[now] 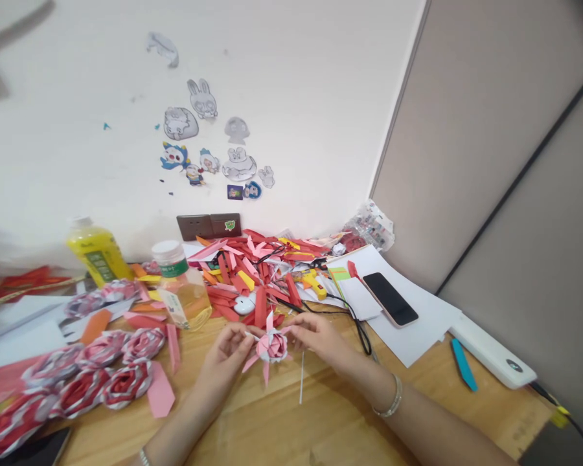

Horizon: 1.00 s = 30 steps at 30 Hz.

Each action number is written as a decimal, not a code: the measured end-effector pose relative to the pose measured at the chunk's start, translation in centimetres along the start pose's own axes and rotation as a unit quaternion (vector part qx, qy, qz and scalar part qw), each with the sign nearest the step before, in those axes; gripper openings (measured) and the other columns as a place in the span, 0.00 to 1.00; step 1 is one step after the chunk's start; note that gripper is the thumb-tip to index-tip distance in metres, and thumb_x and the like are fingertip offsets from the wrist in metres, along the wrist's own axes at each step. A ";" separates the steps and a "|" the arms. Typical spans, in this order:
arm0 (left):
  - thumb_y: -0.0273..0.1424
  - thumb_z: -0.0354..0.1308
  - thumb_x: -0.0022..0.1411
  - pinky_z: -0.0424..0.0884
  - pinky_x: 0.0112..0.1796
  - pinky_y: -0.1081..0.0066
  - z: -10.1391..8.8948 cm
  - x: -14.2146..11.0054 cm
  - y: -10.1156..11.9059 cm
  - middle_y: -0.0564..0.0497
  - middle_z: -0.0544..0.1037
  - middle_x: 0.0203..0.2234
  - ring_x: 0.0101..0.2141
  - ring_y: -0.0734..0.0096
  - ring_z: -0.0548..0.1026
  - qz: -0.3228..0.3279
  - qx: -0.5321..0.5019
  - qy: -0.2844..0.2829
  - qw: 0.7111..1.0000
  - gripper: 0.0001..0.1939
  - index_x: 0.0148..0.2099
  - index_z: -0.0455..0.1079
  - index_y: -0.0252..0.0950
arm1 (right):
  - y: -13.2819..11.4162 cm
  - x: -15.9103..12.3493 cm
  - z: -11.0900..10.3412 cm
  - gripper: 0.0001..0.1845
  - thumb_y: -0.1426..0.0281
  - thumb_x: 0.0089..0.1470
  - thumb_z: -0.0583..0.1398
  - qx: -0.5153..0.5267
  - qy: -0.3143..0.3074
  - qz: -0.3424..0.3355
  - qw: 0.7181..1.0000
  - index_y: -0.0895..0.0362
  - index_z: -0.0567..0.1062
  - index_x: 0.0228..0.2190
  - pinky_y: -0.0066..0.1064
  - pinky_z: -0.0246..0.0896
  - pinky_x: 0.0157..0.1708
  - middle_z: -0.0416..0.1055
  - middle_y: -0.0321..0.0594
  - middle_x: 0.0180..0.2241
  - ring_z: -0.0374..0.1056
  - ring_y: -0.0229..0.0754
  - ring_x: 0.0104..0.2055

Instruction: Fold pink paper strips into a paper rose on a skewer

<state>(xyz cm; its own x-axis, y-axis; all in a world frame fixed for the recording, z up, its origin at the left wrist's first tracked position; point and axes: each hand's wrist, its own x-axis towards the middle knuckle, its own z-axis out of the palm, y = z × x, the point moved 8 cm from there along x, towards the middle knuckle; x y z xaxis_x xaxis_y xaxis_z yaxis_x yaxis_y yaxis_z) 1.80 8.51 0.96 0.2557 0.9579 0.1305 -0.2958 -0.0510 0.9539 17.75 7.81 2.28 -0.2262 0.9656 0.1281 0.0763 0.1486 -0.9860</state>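
A pink and white folded paper flower (274,346) with pointed strips sticking out round it is held up over the wooden table. My left hand (230,349) pinches a strip on its left side between thumb and fingers. On the other side, my right hand (315,335) grips a pink strip at the flower's right edge. Just below the right hand there is a thin white stick (301,378). Finished-looking rolled paper flowers in red and white (129,383) and in pink and white (104,349) lie in rows to the left, beside a pink paper strip (160,391).
Behind my hands is a heap of red and pink paper strips (252,259) with a yellow glue gun (314,285). A yellow-green bottle (100,252) and a jar of amber liquid (187,291) stand left. At right lie a phone (391,298), white paper (418,340) and a blue strip (464,366).
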 end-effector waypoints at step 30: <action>0.30 0.62 0.47 0.71 0.30 0.75 2.9 -1.2 2.9 0.52 0.77 0.26 0.28 0.71 0.74 0.103 0.216 0.008 0.971 0.04 0.30 0.74 0.37 | -2.5 -2.0 1.8 0.04 0.71 0.46 0.62 -0.053 0.065 -0.096 0.992 0.57 0.71 0.28 0.29 0.62 0.36 0.69 0.36 0.31 0.67 0.39 0.35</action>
<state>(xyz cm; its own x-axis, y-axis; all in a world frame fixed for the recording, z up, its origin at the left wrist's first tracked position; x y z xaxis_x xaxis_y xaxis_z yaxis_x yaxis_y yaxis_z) 3.32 6.38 4.33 0.2166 0.9190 0.3293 0.0752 -0.3520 0.9330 16.27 5.15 4.27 -0.1191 0.9356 0.3325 0.1470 0.3478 -0.9260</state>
